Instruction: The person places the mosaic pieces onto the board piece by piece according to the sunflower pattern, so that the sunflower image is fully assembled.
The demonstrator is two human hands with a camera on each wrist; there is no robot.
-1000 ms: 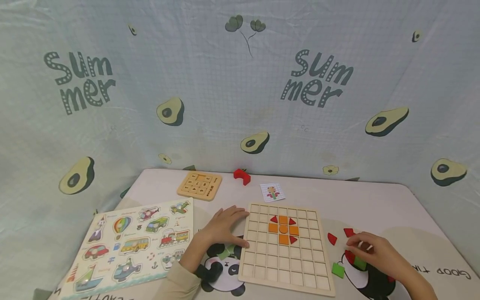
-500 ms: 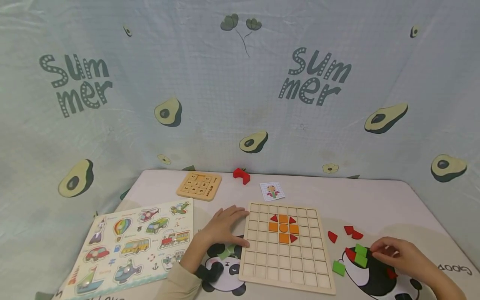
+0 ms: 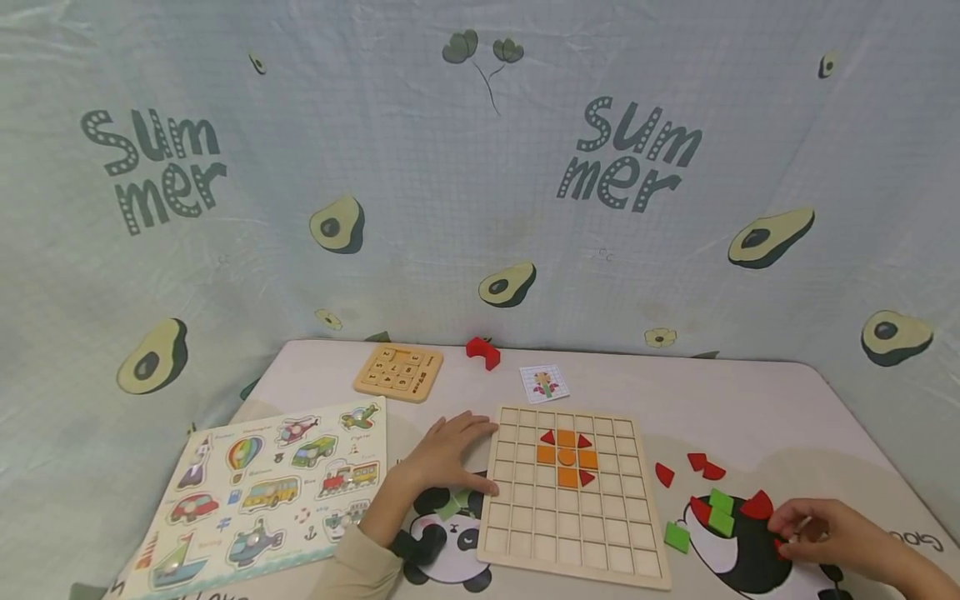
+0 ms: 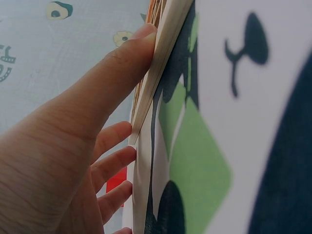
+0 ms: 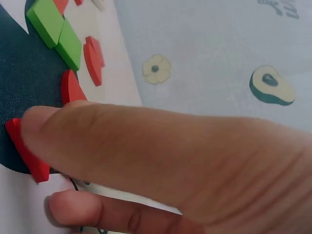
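In the head view my left hand [image 3: 447, 454] rests against the left edge of a wooden grid board [image 3: 525, 533]. Its thumb and spread fingertips touch the rim, as the left wrist view also shows. Orange squares [image 3: 588, 460], an orange round piece [image 3: 566, 457] and red triangles [image 3: 587, 478] sit in the grid. Right of the board, my right hand [image 3: 832, 533] is low over the cloth with bent fingers. Its thumb touches a small red piece [image 5: 31, 153]; whether the other fingers pinch it is hidden. A red quarter-circle piece [image 3: 757, 505] lies just beyond the fingertips.
Green pieces [image 3: 677, 537] and other red pieces [image 3: 664, 474] lie right of the board. Behind it are a printed pattern card [image 3: 545, 383], red blocks [image 3: 483, 352] and a wooden number puzzle [image 3: 398, 372]. A vehicle picture board [image 3: 262, 492] lies left. A printed curtain [image 3: 420, 167] hangs behind.
My right hand has moved rightward and nearer, away from the green pieces to the small red piece. The quarter-circle piece now shows beside the fingers. My left hand has stayed at the board.
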